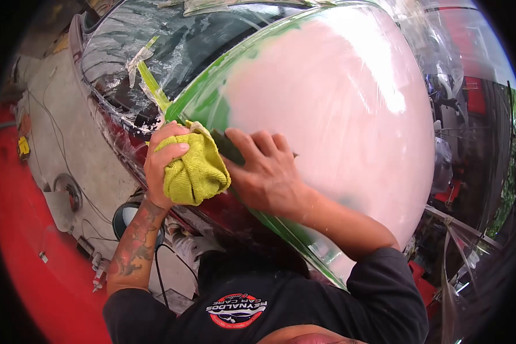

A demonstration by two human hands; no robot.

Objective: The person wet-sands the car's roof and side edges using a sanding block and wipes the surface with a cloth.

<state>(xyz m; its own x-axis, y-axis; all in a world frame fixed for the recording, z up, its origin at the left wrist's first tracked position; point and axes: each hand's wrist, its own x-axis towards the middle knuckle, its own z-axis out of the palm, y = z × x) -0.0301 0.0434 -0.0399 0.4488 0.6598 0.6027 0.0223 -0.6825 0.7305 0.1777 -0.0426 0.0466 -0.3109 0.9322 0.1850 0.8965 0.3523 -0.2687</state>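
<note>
Bunched yellow woven cloth (196, 172) sits by left edge of curved car panel (332, 114), smooth, pale pink, green-bordered. Left hand (159, 169) clasps cloth firmly. Right hand (269, 175), fingers bent, holds dark pad (226, 147) against panel. Crinkled tape (151, 83) lies left of panel.

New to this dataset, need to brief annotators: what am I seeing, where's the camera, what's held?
No machine here: a person works with two bare hands. The single picture comes from a camera worn on the head, looking forward and down, so their dark shirt fills the bottom. The left hand grips a bunched yellow-green cloth. The right hand lies over a dark piece, mostly hidden, so I can't say exactly what it is. Beneath is a large curved vehicle panel, pale pink in the middle, with green along the edge near the hands.
</note>
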